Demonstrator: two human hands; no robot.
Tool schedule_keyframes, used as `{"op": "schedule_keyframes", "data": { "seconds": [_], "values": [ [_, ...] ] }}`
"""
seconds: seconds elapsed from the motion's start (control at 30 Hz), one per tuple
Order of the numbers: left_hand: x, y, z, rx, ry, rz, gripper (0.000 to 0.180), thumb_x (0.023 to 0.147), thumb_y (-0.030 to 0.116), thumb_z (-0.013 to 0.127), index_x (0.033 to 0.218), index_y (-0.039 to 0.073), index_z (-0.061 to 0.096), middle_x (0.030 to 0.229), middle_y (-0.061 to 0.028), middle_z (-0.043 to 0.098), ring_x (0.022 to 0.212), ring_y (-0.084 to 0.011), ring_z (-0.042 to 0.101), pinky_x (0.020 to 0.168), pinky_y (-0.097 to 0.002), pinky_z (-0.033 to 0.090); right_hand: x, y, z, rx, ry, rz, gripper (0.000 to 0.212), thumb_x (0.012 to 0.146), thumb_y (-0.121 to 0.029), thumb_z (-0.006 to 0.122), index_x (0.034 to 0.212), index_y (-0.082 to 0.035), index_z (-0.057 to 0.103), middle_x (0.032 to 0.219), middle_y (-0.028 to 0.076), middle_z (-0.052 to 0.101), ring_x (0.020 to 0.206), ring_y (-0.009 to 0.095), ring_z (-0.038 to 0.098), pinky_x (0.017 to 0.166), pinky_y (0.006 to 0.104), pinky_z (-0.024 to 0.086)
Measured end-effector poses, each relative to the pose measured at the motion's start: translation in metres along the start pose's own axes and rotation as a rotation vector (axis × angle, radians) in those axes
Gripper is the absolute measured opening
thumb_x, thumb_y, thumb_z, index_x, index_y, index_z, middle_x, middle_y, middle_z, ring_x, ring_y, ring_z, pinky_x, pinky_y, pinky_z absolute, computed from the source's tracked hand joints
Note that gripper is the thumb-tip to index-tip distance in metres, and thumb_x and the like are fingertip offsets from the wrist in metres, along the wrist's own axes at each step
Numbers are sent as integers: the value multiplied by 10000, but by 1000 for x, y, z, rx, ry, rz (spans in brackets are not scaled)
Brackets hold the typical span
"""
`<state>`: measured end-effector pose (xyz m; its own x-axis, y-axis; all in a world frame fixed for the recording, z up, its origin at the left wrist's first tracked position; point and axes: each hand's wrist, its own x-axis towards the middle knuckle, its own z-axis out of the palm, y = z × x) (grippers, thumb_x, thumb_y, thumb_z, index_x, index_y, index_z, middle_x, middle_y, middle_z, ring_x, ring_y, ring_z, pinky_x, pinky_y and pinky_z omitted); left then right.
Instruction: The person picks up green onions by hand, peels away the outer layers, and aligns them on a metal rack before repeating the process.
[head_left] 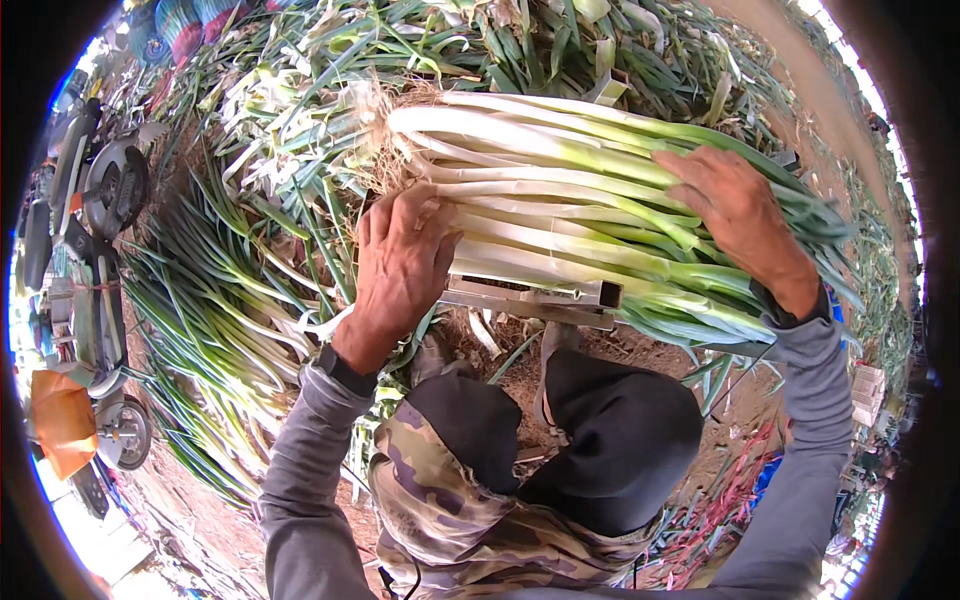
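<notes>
A wide layer of long green onions [560,215] lies side by side on a metal frame [530,300], roots to the left and green tops to the right. My left hand [405,260] is at the root end, its fingers curled over the white stems and its thumb along them. Toward the leafy end, my right hand [735,205] bends its fingers over the pale green part of the stalks. Both palms face down, so the undersides of the fingers are hidden. The tangled brown roots [390,150] stick out just beyond my left hand.
More green onions [215,330] are heaped on the ground at my left. Stripped leaves [300,110] cover the ground beyond the frame. A parked motorbike [100,260] stands at the far left. Red strips [715,500] lie at the lower right. My knees [610,440] are close below the frame.
</notes>
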<state>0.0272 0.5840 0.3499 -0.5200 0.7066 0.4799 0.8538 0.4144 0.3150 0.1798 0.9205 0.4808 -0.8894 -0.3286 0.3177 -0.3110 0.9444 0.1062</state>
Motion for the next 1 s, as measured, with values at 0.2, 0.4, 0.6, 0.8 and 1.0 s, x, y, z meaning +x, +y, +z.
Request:
{"op": "schedule_keyframes", "data": {
  "seconds": [0.2,0.4,0.6,0.8,1.0],
  "values": [
    [8,-16,-7,-33,-50,99,333,886,147,755,1197,78,659,1213,-117,582,1132,-353,555,1030,-508,418,-14,-22,6,146,-198,100,441,913,-153,737,1336,-55,657,851,130,593,774,311,607,709,440,504],
    [-3,-19,-2,-50,-29,49,334,848,194,804,1149,85,707,1139,-92,593,1095,-347,561,1004,-493,426,-18,-34,22,305,-258,143,439,850,-123,782,1273,-38,696,890,142,658,811,324,644,714,435,521],
    [-19,-13,0,0,74,53,421,831,162,815,1217,105,656,1145,-75,630,1112,-319,590,1023,-498,411,-7,-38,42,347,-247,20,386,876,-148,760,1227,5,703,952,165,701,881,333,679,785,446,549],
    [-11,-7,-4,22,11,-1,603,848,176,806,1417,139,611,1113,-68,634,1096,-283,597,1068,-497,383,-10,-36,50,285,-291,41,344,905,-164,732,1207,-2,709,963,149,682,925,328,663,819,445,531],
    [0,-12,-1,54,-83,-14,452,884,266,782,1312,158,689,1094,-52,606,1087,-277,569,1102,-511,350,-16,-39,51,279,-289,77,360,932,-204,711,1234,-9,696,1002,156,674,980,332,655,851,437,529]
  ]
}}
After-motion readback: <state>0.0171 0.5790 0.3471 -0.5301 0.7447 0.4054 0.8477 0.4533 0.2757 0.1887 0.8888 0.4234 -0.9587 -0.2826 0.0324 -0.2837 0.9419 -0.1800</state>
